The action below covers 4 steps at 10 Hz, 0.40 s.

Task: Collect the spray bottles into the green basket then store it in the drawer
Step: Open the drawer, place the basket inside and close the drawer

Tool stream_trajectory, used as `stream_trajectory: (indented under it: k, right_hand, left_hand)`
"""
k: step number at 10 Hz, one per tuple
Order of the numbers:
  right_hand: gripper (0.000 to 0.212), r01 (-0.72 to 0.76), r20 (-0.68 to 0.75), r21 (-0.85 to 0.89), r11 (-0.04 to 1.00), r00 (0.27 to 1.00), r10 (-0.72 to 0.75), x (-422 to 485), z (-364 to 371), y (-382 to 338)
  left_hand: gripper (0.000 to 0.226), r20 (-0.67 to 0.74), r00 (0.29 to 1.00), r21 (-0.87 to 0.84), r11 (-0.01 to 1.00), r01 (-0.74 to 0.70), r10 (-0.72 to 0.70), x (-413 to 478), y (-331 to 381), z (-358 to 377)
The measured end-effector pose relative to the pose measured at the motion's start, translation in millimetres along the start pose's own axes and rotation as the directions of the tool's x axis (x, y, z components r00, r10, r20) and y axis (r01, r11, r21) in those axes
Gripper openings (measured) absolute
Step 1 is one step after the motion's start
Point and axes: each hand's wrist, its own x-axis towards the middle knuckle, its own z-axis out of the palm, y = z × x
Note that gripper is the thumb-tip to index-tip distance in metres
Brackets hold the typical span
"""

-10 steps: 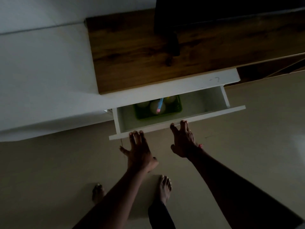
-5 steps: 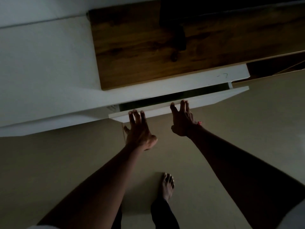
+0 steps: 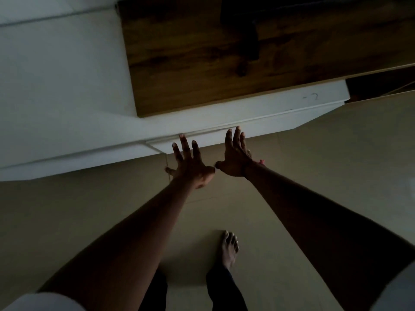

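The white drawer front sits flush with the cabinet below the brown wooden top. The green basket and the spray bottles are hidden inside it. My left hand has its fingers spread, with the fingertips against the drawer front near its left end. My right hand is flat and open beside it, fingertips at the drawer's top edge. Neither hand holds anything.
A dark object stands on the wooden top at the back. A white wall or panel fills the left side. Beige floor lies below, with my bare foot on it.
The drawer was open with the green basket and bottles visible; both hands pushed its front inward, and now it is shut and the basket is out of sight.
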Motion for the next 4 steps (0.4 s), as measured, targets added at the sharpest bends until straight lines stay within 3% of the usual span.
stream_trajectory:
  k: [2, 4]
  right_hand:
    - [0.108, -0.013, 0.017, 0.012, 1.0, 1.0, 0.013, -6.1, -12.1, 4.8]
    - [0.103, 0.057, -0.116, 0.031, 0.998, 0.992, -0.053, -29.5, -27.2, 7.7]
  left_hand:
    - [0.102, -0.025, 1.0, 0.069, 0.998, -0.009, 0.011, -2.2, -5.4, 0.2]
    - [0.095, -0.16, 0.974, 0.234, 0.965, -0.121, 0.161, -23.8, -22.2, -18.8]
